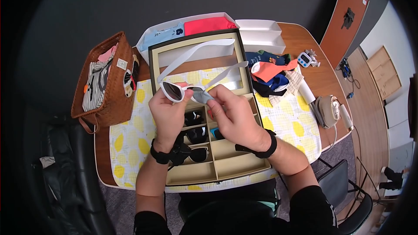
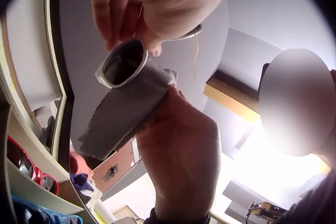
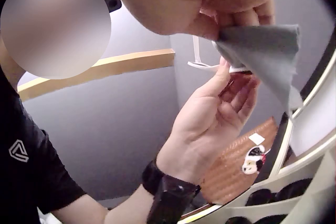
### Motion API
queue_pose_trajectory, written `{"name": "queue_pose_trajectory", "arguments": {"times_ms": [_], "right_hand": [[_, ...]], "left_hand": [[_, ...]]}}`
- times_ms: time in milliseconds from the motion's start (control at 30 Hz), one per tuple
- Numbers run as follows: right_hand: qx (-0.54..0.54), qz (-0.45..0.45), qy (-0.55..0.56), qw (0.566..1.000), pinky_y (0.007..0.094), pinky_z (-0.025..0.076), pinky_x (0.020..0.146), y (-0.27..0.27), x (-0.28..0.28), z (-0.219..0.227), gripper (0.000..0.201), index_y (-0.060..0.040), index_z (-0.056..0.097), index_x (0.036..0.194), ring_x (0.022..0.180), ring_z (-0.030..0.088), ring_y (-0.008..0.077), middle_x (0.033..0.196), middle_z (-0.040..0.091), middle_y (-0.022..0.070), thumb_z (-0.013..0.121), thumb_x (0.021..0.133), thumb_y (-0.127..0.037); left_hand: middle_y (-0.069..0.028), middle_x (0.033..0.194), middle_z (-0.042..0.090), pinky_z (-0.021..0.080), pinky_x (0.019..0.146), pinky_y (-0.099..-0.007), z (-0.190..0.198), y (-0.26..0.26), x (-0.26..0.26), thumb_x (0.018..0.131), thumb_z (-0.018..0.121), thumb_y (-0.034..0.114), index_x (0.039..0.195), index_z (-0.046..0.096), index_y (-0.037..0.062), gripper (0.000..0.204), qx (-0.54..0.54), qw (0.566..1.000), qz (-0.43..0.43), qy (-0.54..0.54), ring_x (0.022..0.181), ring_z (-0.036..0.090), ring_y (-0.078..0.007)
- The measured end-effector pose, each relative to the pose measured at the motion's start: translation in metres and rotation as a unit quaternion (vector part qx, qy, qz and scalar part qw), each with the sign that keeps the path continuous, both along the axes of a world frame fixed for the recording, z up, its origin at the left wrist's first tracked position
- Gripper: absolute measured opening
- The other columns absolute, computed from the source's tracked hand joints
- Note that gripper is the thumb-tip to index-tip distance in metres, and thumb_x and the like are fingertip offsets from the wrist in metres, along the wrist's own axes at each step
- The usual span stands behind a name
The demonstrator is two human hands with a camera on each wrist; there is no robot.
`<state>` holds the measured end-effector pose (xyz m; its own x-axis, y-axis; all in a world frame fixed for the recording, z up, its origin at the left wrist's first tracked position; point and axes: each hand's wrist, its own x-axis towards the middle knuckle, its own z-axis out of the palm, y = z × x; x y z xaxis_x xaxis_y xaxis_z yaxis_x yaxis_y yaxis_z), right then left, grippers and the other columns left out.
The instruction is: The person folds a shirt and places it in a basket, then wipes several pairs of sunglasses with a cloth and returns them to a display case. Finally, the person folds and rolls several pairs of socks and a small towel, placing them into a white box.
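Observation:
White-framed sunglasses [image 1: 173, 91] with dark lenses are held up over a box, their temples unfolded and pointing away. My left hand [image 1: 169, 115] pinches the frame near the bridge. A grey cloth [image 1: 201, 97] is pinched between thumb and fingers of my right hand [image 1: 237, 115] and covers the other lens. In the left wrist view the cloth [image 2: 123, 111] hangs below the lens rim [image 2: 125, 62]. Under both hands is the compartment box [image 1: 235, 165], lid raised, holding several sunglasses, among them a dark pair [image 1: 197, 135] and a red pair [image 2: 31, 166].
To the left stands a brown woven basket [image 1: 124, 72] of clothes. White boxes [image 1: 261, 26] line the back, one with folded clothes. Socks [image 1: 274, 74], a timer [image 1: 304, 59] and a beige appliance [image 1: 326, 109] lie at the right. A lemon-patterned cloth [image 1: 130, 148] covers the table's middle.

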<state>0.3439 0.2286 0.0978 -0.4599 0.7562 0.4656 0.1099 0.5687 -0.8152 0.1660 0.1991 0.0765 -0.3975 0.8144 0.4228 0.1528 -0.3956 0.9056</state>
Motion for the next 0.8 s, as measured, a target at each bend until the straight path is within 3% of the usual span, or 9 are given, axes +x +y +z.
{"name": "queue_pose_trajectory", "arguments": {"times_ms": [33,133,233,400,600,800], "right_hand": [[-0.086,0.023,0.043,0.995,0.0403,0.045,0.053,-0.001,-0.001,-0.001,0.006,-0.0017,0.057,0.101,0.058,0.061,0.0370,0.065,0.059,0.0162,0.058,0.096,0.000],[-0.076,0.020,0.056,0.995,0.0347,0.041,0.050,-0.002,-0.004,-0.004,0.005,-0.0024,0.057,0.103,0.052,0.057,0.0316,0.062,0.057,0.0137,0.057,0.098,-0.001],[-0.052,0.022,0.049,0.997,0.0348,0.042,0.050,0.003,-0.006,-0.010,0.006,-0.0023,0.057,0.103,0.051,0.057,0.0306,0.063,0.058,0.0138,0.058,0.098,-0.001],[-0.054,0.034,0.048,0.997,0.0361,0.043,0.051,0.005,-0.002,-0.008,0.005,-0.0026,0.057,0.103,0.055,0.061,0.0323,0.064,0.059,0.0140,0.057,0.098,-0.002],[-0.052,0.029,0.026,0.998,0.0393,0.045,0.052,0.004,-0.005,-0.006,0.005,-0.0023,0.057,0.102,0.058,0.063,0.0357,0.065,0.061,0.0154,0.057,0.097,-0.002],[-0.038,0.038,0.010,0.999,0.0411,0.047,0.054,0.003,-0.001,-0.001,0.007,-0.0008,0.059,0.103,0.062,0.064,0.0382,0.066,0.061,0.0166,0.058,0.096,-0.002]], "left_hand": [[-0.0055,0.095,0.072,0.053,0.079,-0.0242,-0.001,0.000,0.001,0.089,0.078,0.001,0.106,0.069,-0.0050,0.020,-0.008,1.000,-0.013,0.006,0.088,0.066,-0.0098],[-0.0056,0.095,0.072,0.053,0.079,-0.0244,0.001,-0.003,0.003,0.089,0.078,0.002,0.106,0.069,-0.0050,0.020,-0.023,0.999,-0.032,0.022,0.088,0.066,-0.0100],[-0.0057,0.096,0.072,0.054,0.079,-0.0249,-0.003,-0.001,0.001,0.089,0.077,0.002,0.106,0.069,-0.0045,0.019,-0.028,0.999,-0.046,0.008,0.088,0.066,-0.0102],[-0.0066,0.097,0.072,0.054,0.079,-0.0258,-0.008,0.006,-0.007,0.090,0.077,0.002,0.105,0.069,-0.0041,0.018,-0.013,0.999,-0.011,-0.035,0.089,0.066,-0.0104],[-0.0077,0.097,0.073,0.054,0.082,-0.0263,0.001,-0.001,-0.001,0.090,0.077,0.004,0.104,0.070,-0.0049,0.019,-0.029,0.999,-0.015,0.028,0.090,0.067,-0.0110],[-0.0082,0.098,0.074,0.054,0.082,-0.0266,-0.004,0.005,-0.006,0.089,0.078,0.004,0.104,0.070,-0.0034,0.018,-0.001,0.999,-0.011,-0.053,0.090,0.067,-0.0115]]}}
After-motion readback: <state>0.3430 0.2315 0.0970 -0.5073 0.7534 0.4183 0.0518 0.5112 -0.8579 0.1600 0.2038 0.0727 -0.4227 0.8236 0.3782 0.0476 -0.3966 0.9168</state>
